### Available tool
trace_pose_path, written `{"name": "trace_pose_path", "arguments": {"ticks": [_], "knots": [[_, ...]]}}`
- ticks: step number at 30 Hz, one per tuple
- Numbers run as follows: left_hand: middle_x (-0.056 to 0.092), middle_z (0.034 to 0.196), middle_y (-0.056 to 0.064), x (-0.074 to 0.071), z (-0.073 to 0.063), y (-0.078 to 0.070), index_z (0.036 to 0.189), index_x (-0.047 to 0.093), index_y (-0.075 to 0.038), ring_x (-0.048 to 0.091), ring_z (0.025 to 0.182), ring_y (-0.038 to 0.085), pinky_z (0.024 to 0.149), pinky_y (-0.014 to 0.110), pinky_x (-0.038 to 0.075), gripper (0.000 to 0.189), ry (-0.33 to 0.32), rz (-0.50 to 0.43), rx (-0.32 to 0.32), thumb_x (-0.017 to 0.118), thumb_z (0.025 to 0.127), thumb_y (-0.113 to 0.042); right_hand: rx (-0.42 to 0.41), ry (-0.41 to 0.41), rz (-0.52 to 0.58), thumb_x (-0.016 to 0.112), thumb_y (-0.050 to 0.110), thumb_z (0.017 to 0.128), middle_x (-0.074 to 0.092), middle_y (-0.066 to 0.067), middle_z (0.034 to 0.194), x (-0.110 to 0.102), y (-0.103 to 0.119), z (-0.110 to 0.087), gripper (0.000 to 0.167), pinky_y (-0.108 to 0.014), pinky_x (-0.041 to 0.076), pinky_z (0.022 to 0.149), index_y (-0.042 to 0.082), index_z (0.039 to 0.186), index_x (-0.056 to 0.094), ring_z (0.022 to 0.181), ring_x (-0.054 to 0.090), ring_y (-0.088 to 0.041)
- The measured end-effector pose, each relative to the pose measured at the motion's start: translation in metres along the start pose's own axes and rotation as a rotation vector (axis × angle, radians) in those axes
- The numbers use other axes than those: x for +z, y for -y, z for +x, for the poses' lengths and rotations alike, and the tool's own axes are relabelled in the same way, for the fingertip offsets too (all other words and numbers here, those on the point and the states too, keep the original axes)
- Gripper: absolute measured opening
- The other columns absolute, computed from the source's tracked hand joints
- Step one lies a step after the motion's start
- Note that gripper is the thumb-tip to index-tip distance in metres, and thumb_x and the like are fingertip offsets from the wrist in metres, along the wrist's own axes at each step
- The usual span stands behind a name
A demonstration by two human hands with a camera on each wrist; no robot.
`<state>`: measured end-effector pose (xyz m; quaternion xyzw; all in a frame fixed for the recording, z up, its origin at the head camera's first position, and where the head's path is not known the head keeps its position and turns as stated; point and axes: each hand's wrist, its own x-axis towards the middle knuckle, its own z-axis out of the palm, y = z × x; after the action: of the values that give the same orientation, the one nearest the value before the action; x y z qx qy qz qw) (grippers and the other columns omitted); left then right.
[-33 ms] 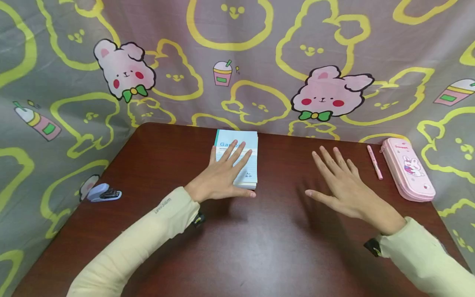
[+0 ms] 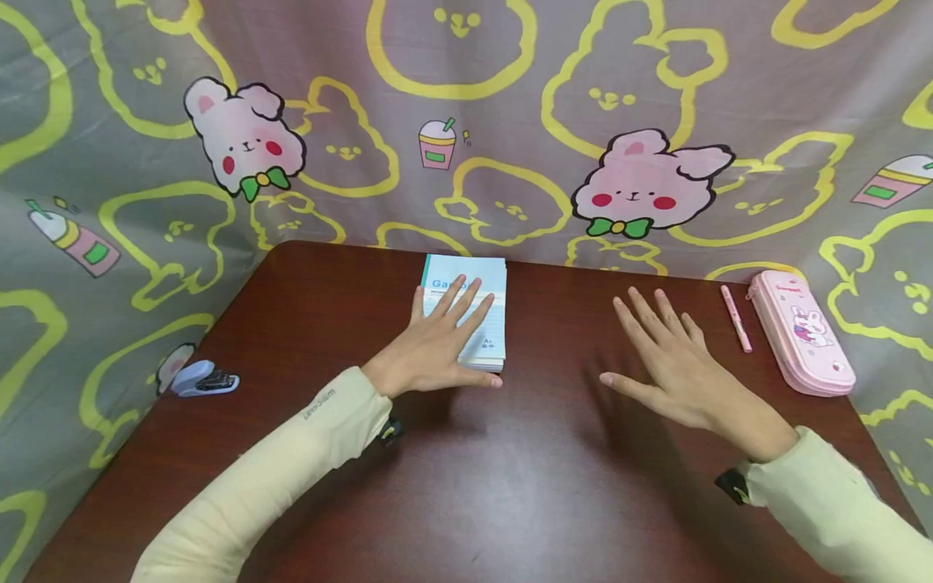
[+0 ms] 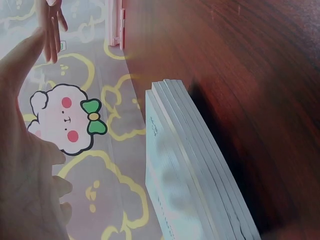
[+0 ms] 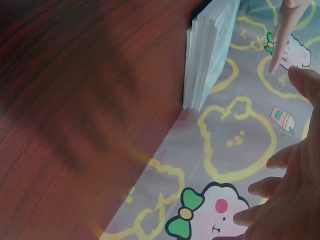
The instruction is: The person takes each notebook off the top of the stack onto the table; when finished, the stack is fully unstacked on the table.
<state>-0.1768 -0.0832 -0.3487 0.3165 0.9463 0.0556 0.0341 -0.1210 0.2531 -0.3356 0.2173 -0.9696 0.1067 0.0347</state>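
Observation:
My left hand [image 2: 433,352] hovers over the near-left part of a stack of light-blue notebooks [image 2: 481,271], its fingers straight and spread. A gap shows between that hand and the notebooks [image 3: 192,170] in the left wrist view. Part of the top cover is hidden behind the fingers. To the right, my right hand [image 2: 674,376] is held above the table with its fingers extended, holding nothing; its shadow falls on the wood. From the right wrist, the notebooks [image 4: 205,60] appear well apart from the right hand [image 4: 290,185].
A lilac stapler [image 2: 204,379] lies at the left edge of the dark wooden table [image 2: 510,502]. On the right are a pink pen [image 2: 736,318] and a pink pencil case [image 2: 802,336]. Patterned cloth [image 2: 503,121] hangs behind the table and at its sides.

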Motion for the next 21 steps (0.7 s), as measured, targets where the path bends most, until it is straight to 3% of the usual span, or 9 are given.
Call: {"name": "trace_pose_path", "arguments": {"ticks": [21], "knots": [[-0.016,0.163,-0.001,0.0010,-0.0005,0.0057,0.156,-0.003,-0.027,-0.017,0.150,0.023,0.113,0.070,-0.002,0.112,-0.013,-0.005,-0.030,0.045,0.074,-0.087,0.021,0.001,0.012,0.059,0.054,0.089,0.000,-0.010,0.164,0.0006,0.0018,-0.0009,0.096,-0.072,0.013,0.109,0.018,0.157,0.002,0.150,-0.006,-0.037]]}}
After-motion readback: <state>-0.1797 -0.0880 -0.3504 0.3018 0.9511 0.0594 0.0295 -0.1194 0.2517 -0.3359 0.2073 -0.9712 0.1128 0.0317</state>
